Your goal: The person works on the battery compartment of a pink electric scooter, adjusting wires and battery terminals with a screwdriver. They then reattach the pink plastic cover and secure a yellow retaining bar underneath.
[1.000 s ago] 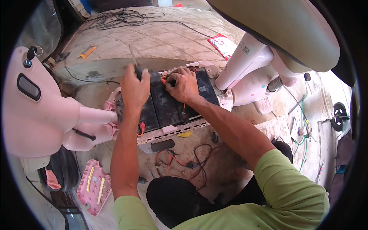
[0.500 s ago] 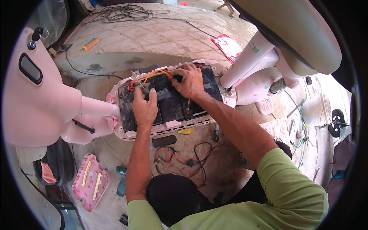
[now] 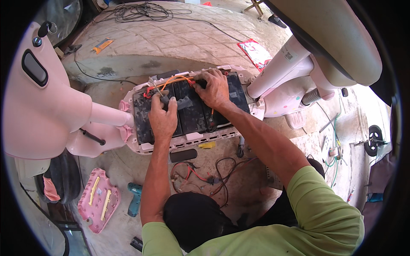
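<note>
By the far rim's (image 3: 223, 67) orange wires (image 3: 176, 77), left hand (image 3: 163, 121) apart from right hand (image 3: 216, 90)

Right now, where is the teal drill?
In the head view, the teal drill lies at lower left, between the pink panel and the person's left forearm.

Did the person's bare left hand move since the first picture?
Yes: the bare left hand moved down the picture, judged against the black rectangular batteries.

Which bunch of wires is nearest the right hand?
The orange wires arching over the black batteries, right up at the right hand. The black coil lies on the raised floor, the red-and-black tangle in the foreground, the green wires far right.
</note>
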The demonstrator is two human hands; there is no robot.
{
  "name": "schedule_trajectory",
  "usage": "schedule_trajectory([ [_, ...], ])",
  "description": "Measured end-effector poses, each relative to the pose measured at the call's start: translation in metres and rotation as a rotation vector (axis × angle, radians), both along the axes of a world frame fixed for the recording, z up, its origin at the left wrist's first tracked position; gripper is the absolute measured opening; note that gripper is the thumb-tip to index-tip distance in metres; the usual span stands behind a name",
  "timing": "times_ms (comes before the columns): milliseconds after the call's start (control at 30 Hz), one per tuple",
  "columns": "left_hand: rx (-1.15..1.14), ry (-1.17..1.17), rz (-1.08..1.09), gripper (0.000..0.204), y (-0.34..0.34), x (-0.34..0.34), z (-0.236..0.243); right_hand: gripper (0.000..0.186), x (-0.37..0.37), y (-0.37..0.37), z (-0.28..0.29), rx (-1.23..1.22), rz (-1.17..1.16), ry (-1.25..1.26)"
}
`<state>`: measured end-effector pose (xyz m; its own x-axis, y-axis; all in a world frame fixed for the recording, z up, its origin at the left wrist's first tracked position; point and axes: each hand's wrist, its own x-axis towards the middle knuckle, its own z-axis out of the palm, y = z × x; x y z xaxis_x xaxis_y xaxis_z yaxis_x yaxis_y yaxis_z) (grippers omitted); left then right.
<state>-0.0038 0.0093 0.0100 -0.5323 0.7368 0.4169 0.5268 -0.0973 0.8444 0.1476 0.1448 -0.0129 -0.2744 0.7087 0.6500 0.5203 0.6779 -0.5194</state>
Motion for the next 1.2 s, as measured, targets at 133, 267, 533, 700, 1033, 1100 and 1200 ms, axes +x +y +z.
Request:
schedule_trajectory([
  [133,-0.021,0.013,0.015,0.03,-0.002,0.002,0.004,0.014,0.0,0.0,0.001,-0.019,0.013,-0.017],
  [267,0.023,0.017,0.028,0.029,0.0,0.002,0.0,0.015,-0.001,0.001,0.0,-0.017,0.027,-0.068],
  [533,-0.038,-0.016,0.009,0.031,-0.004,0.002,0.004,0.018,-0.002,0.0,0.0,0.003,0.014,-0.135],
  [700,0.002,-0.038,-0.008,0.031,-0.003,0.0,0.001,0.02,-0.003,0.002,-0.001,-0.003,0.02,-0.166],
  [1033,0.048,0.065,0.025,0.032,0.003,-0.002,-0.009,0.018,-0.005,0.006,0.004,0.032,0.078,-0.215],
  [1100,0.021,0.069,0.033,0.032,0.002,0.0,-0.007,0.017,-0.005,0.01,0.005,0.04,0.117,-0.24],
  [1200,-0.06,0.017,0.039,0.031,-0.002,0.002,0.003,0.018,-0.003,0.014,0.004,0.061,0.175,-0.268],
])
